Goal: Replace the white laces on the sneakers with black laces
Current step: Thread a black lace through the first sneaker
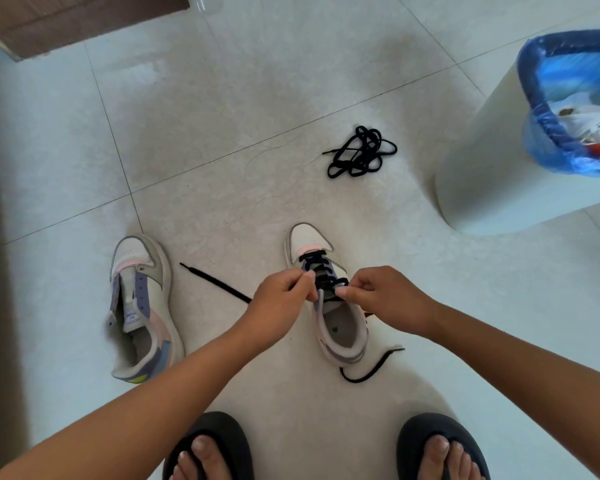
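Observation:
Two pale sneakers stand on the tiled floor. The right sneaker (340,327) carries a black lace (321,271) threaded through several eyelets. My left hand (281,299) pinches the lace at the shoe's left side, and one loose end (212,280) trails left across the floor. My right hand (388,299) pinches the lace at the shoe's right side; the other end (371,370) curls on the floor by the heel. The left sneaker (141,306) has no lace in it. A second black lace (361,152) lies bundled on the floor farther off.
A white bin (492,174) with a blue bag (548,133) stands at the right, with white scraps inside. My feet in black sandals (208,448) are at the bottom edge. A brown door (66,19) is at the top left.

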Demonstrator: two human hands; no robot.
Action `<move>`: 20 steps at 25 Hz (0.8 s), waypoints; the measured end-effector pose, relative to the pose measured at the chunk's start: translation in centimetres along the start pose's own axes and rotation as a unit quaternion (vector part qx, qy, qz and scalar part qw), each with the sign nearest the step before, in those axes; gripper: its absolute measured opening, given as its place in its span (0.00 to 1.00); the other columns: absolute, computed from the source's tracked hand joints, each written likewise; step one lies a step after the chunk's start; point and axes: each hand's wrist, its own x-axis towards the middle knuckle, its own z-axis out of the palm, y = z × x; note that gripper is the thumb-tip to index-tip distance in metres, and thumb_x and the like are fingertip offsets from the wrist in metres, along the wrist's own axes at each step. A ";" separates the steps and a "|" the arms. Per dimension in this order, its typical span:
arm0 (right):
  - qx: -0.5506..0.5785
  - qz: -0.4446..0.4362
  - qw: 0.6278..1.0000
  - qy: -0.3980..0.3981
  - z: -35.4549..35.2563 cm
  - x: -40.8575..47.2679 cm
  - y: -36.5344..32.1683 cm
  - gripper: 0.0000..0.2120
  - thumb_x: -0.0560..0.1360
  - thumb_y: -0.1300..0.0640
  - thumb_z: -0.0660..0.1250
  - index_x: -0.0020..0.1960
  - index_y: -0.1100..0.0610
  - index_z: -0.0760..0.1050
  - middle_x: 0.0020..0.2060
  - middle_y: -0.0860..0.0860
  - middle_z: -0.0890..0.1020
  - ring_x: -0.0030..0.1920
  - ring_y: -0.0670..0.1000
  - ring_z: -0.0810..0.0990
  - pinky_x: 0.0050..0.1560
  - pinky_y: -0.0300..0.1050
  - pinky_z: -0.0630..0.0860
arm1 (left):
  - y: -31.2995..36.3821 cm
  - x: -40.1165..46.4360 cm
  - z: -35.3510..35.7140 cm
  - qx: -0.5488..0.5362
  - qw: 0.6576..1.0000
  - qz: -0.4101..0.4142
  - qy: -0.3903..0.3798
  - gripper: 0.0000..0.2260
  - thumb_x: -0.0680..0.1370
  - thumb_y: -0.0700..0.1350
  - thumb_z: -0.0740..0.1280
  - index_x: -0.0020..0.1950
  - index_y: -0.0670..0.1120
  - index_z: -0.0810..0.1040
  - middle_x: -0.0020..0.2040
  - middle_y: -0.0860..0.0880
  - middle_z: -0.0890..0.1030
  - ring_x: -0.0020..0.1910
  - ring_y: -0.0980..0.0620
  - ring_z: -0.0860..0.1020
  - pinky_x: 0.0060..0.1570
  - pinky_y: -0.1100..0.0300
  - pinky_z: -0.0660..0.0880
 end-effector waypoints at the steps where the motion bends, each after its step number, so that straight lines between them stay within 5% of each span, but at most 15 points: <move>1: 0.063 0.025 0.997 -0.035 0.0 0.0 -0.6 0.15 0.77 0.49 0.64 0.37 0.58 0.74 0.27 0.48 0.70 0.27 0.47 0.68 0.31 0.41 0.70 | 0.7 0.0 0.0 0.011 1.000 0.022 0.001 0.16 0.80 0.49 0.59 0.36 0.46 0.77 0.37 0.48 0.80 0.39 0.49 0.76 0.41 0.50 0.72; 3: 0.213 0.101 0.966 -0.109 0.7 -0.5 -1.3 0.18 0.80 0.48 0.59 0.39 0.59 0.73 0.26 0.50 0.68 0.24 0.47 0.62 0.25 0.39 0.64 | 1.6 -0.9 0.4 0.158 0.981 0.103 -0.044 0.13 0.81 0.48 0.57 0.44 0.43 0.76 0.42 0.46 0.79 0.41 0.49 0.75 0.45 0.50 0.72; 5: 0.294 0.157 0.934 -0.127 1.6 -1.1 -1.6 0.18 0.80 0.47 0.58 0.39 0.59 0.72 0.26 0.51 0.67 0.24 0.46 0.60 0.22 0.37 0.60 | 1.6 -2.8 1.4 0.389 0.893 0.181 -0.135 0.12 0.82 0.47 0.53 0.54 0.42 0.73 0.51 0.45 0.77 0.47 0.46 0.76 0.47 0.50 0.72; 7: 0.293 0.176 0.933 -0.111 2.1 -1.7 -1.8 0.14 0.80 0.52 0.60 0.42 0.61 0.75 0.26 0.51 0.68 0.24 0.45 0.61 0.22 0.36 0.60 | 1.0 -4.4 2.2 0.473 0.839 0.160 -0.218 0.14 0.82 0.45 0.51 0.57 0.40 0.72 0.55 0.41 0.76 0.51 0.42 0.76 0.49 0.49 0.73; 10: 0.342 0.185 0.917 -0.088 2.6 -2.8 -2.5 0.08 0.79 0.59 0.61 0.45 0.62 0.75 0.29 0.53 0.74 0.24 0.46 0.66 0.23 0.36 0.62 | -0.2 -2.8 1.7 0.422 0.893 0.012 -0.156 0.12 0.82 0.46 0.52 0.57 0.39 0.70 0.53 0.40 0.77 0.51 0.41 0.76 0.44 0.55 0.70; 13: 0.389 0.194 0.899 -0.059 3.4 -4.0 -3.0 0.09 0.79 0.59 0.60 0.45 0.61 0.76 0.36 0.55 0.76 0.28 0.47 0.69 0.24 0.37 0.65 | -1.5 -0.1 1.7 0.358 0.930 -0.027 -0.082 0.12 0.80 0.46 0.57 0.59 0.41 0.62 0.44 0.42 0.77 0.43 0.41 0.78 0.31 0.56 0.68; 17: 0.525 0.185 0.829 -0.050 3.7 -4.5 -3.2 0.06 0.79 0.61 0.58 0.50 0.61 0.73 0.36 0.56 0.78 0.26 0.47 0.68 0.24 0.37 0.66 | -3.0 1.0 4.0 0.277 0.957 -0.067 -0.062 0.13 0.79 0.47 0.59 0.58 0.41 0.64 0.52 0.41 0.78 0.49 0.41 0.79 0.41 0.54 0.74; 20: 0.582 0.215 0.781 -0.069 3.7 -5.2 -3.3 0.04 0.79 0.63 0.55 0.47 0.59 0.68 0.29 0.54 0.72 0.23 0.45 0.63 0.20 0.35 0.61 | -3.4 1.2 4.9 0.257 0.963 -0.071 -0.025 0.12 0.79 0.47 0.58 0.58 0.41 0.63 0.50 0.43 0.79 0.48 0.42 0.79 0.39 0.57 0.68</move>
